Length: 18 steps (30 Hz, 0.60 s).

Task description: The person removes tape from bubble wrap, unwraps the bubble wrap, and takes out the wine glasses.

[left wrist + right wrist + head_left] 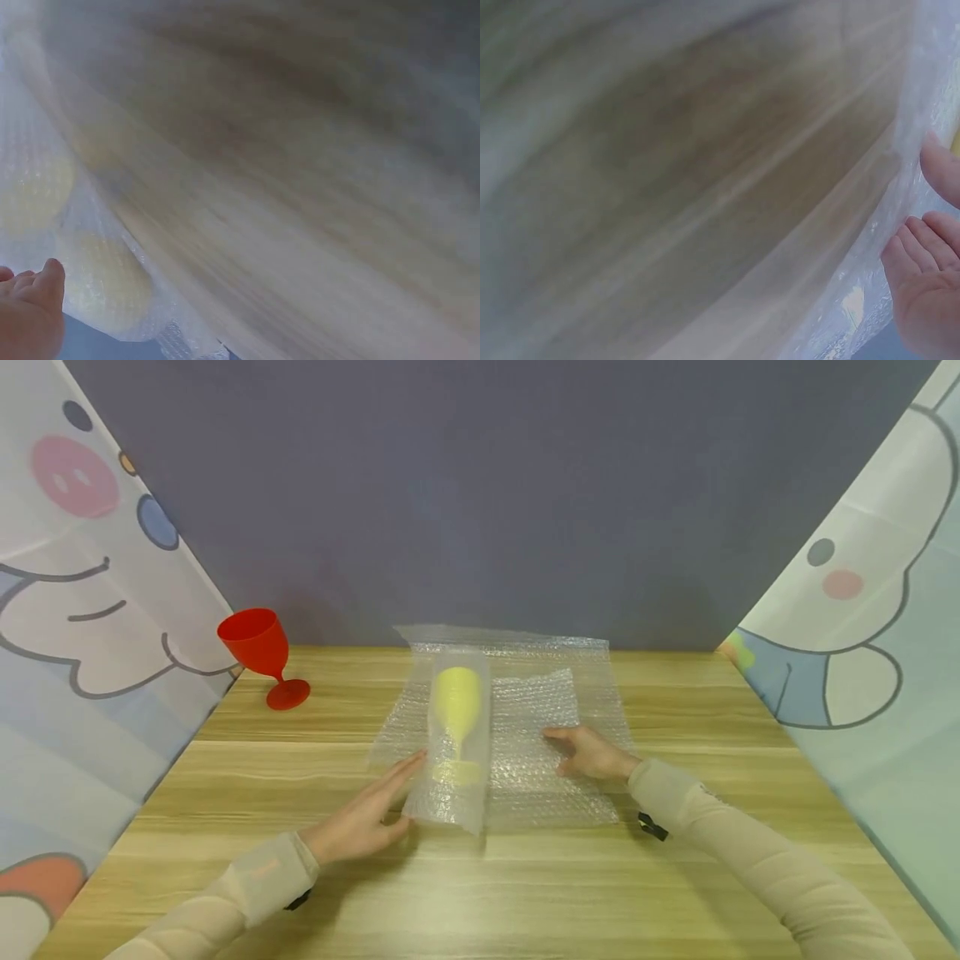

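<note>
A yellow goblet (458,697) lies on its side under a folded layer of bubble wrap (525,777), bowl toward the back wall and foot toward me. My left hand (363,825) is at the left edge of this fold beside the goblet's foot, its fingers stretched forward. On the right part of the sheet, my right hand (594,753) touches the wrap with extended fingers. The right wrist view shows the right fingers (922,247) against the wrap. In the left wrist view, only part of the left hand (34,311) appears near the wrapped yellow shape.
A red goblet (258,643) stands upright at the back left of the wooden table (540,893). A grey wall (495,502) rises behind the table, and cartoon-printed sheets (862,568) border both sides.
</note>
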Available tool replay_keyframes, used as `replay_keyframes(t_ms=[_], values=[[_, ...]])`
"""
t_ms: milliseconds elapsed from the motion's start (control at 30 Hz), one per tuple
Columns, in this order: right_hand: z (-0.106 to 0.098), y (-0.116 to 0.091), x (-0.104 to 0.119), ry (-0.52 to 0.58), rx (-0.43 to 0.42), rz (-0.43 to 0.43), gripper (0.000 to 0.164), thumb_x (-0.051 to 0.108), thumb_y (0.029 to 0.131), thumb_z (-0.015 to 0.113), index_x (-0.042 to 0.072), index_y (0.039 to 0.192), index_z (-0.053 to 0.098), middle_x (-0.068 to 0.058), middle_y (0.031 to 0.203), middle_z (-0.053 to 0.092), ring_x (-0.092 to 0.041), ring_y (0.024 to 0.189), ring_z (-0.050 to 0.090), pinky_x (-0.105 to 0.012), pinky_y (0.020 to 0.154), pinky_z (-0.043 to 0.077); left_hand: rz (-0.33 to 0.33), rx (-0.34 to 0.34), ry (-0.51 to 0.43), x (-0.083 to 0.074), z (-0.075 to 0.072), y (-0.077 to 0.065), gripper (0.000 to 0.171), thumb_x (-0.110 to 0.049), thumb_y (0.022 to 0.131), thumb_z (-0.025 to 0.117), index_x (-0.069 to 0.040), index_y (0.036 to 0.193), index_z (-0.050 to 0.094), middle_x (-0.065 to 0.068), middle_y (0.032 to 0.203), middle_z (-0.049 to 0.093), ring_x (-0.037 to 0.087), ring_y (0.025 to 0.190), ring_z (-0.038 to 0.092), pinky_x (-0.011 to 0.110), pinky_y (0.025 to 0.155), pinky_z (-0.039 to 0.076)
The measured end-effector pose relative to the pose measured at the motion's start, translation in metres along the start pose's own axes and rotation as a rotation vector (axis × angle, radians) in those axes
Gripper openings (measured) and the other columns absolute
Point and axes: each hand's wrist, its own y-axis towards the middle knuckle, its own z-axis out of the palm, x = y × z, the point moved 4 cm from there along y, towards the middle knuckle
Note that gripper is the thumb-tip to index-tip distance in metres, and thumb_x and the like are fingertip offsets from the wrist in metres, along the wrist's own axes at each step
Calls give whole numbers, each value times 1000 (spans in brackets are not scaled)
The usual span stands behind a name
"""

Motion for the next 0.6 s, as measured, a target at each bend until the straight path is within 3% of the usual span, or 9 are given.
replay_keyframes(t_ms=[233, 400, 500, 600], values=[[1, 2, 1, -11, 1, -5, 71, 1, 71, 71, -2, 135, 40, -21, 141, 37, -40, 132, 30, -51, 109, 25, -5, -47, -18, 2, -1, -1, 87, 0, 78, 58, -13, 148, 8, 3, 155, 10, 28, 139, 20, 39, 112, 17], [2, 5, 4, -60, -6, 4, 70, -1, 71, 71, -3, 134, 41, -21, 140, 40, -40, 131, 32, -51, 109, 25, -22, -81, -86, 4, -4, -2, 89, 6, 77, 57, -15, 148, 8, 5, 155, 10, 36, 138, 18, 50, 112, 16], [2, 6, 5, -79, -8, 5, 70, -2, 70, 71, -3, 134, 42, -21, 139, 40, -41, 130, 32, -52, 109, 25, -51, -112, -155, 8, -8, -5, 92, 13, 74, 55, -15, 148, 10, 10, 154, 13, 38, 137, 19, 56, 109, 19], [2, 4, 5, -74, -8, 13, 70, -2, 70, 71, -2, 134, 42, -20, 140, 39, -39, 131, 31, -51, 109, 25, -54, -153, -221, 13, -12, -7, 93, 19, 70, 54, -13, 148, 14, 14, 152, 17, 37, 136, 22, 53, 107, 26]])
